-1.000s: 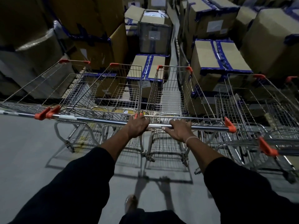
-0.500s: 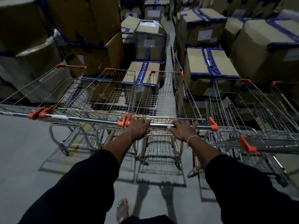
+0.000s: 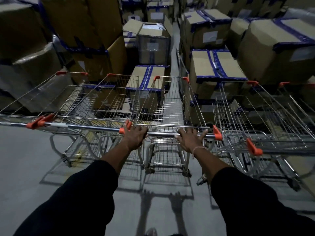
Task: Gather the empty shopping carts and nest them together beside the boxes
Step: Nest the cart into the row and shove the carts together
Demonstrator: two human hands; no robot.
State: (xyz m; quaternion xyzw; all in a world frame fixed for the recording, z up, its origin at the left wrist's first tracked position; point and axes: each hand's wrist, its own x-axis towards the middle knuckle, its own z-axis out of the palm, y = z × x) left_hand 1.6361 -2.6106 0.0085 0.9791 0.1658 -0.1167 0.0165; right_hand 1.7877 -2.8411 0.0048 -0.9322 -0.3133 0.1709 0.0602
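Observation:
An empty wire shopping cart (image 3: 167, 106) with orange handle caps stands straight ahead, its nose between cardboard boxes (image 3: 148, 77). My left hand (image 3: 134, 137) lies over the left end of its handle bar (image 3: 162, 133) with fingers spread. My right hand (image 3: 190, 139) lies over the right end, fingers straight and fanned out. Neither hand is curled round the bar. A second empty cart (image 3: 109, 99) stands close on the left, side by side with it. On the right stand more empty carts (image 3: 259, 113), pushed one into another.
Tall stacks of taped cardboard boxes (image 3: 218, 65) wall in the far side, with a narrow aisle (image 3: 174, 53) between them. Another cart (image 3: 42, 97) is at the far left. Grey concrete floor (image 3: 25, 167) lies behind the carts. My foot (image 3: 150, 232) shows at the bottom.
The middle cart rolled forward between the boxes and drew level with the cart on its left. Both hands went from gripping the handle bar to lying on it with fingers spread.

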